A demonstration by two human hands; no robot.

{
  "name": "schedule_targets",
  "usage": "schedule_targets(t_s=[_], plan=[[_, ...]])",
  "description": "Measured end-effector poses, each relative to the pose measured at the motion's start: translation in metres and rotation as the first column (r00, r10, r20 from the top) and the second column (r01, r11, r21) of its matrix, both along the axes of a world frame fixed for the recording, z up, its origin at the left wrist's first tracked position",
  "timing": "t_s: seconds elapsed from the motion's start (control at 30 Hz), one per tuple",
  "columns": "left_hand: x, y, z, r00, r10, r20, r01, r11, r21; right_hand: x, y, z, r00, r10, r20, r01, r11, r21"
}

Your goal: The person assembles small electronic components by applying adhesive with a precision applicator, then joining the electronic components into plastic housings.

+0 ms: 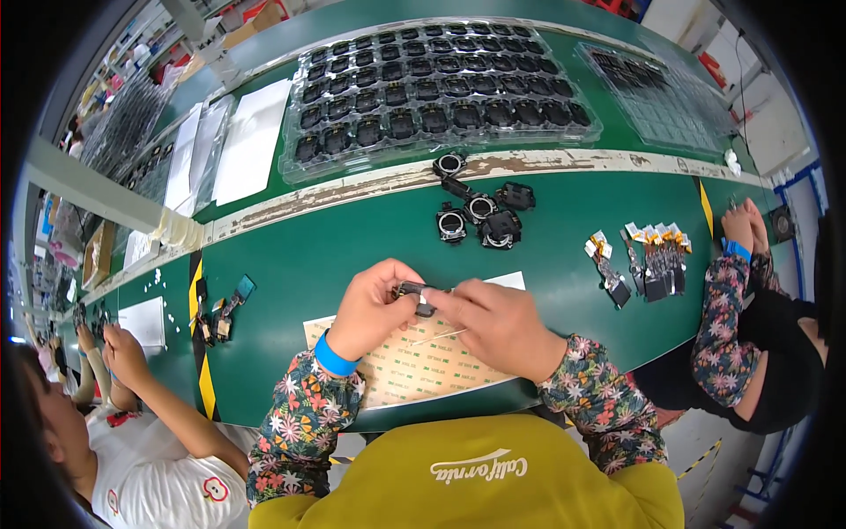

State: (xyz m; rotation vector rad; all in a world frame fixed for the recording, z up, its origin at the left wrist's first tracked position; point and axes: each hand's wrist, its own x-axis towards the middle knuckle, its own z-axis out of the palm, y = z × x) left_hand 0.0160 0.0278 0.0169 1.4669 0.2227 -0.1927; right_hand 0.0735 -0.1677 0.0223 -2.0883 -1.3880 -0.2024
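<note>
My left hand (374, 309), with a blue band at its wrist, is closed around a small black housing part (423, 309), thumb and fingers gripping its edge. My right hand (502, 322) meets it from the other side, its fingertips pressed to the part near a small white patch. A thin pale stick (438, 336) pokes out from under the right fingers; its kind is hard to make out. Below both hands lies a tan backing sheet (410, 375) with green print. Beyond them sits a loose group of black housings with silver rings (481, 208).
A clear tray (291, 167) of black parts spans the far bench. At right lie several flex-cable parts (665, 260); at left, a few small cable parts (231, 304) beside yellow-black tape (208, 379). Co-workers sit on both sides, one person's hands (745, 225) at right.
</note>
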Motion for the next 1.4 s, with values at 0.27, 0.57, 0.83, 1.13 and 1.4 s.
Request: schedule_targets(t_s=[0.27,0.57,0.83,1.13,1.4], plan=[[0.001,-0.001,0.005,0.989,0.149,-0.011,-0.15,0.98,-0.13,0.019,-0.009,0.001,0.757,-0.007,-0.654,0.253,0.925,0.282],[-0.003,0.003,0.015,0.999,-0.036,0.003,0.036,0.964,-0.263,0.038,-0.017,0.001,0.415,0.094,-0.905,0.277,0.934,0.224],[-0.01,-0.022,0.002,0.935,-0.334,0.116,0.329,0.942,0.057,0.05,-0.019,-0.011,0.296,0.095,-0.95,0.308,0.932,0.189],[-0.01,-0.026,-0.003,0.901,-0.416,0.122,0.372,0.887,0.275,0.051,-0.019,-0.017,0.258,0.069,-0.964,0.295,0.944,0.147],[-0.006,-0.033,0.004,0.887,-0.441,0.14,0.348,0.835,0.426,0.048,-0.015,-0.02,0.338,-0.038,-0.94,0.294,0.954,0.067]])
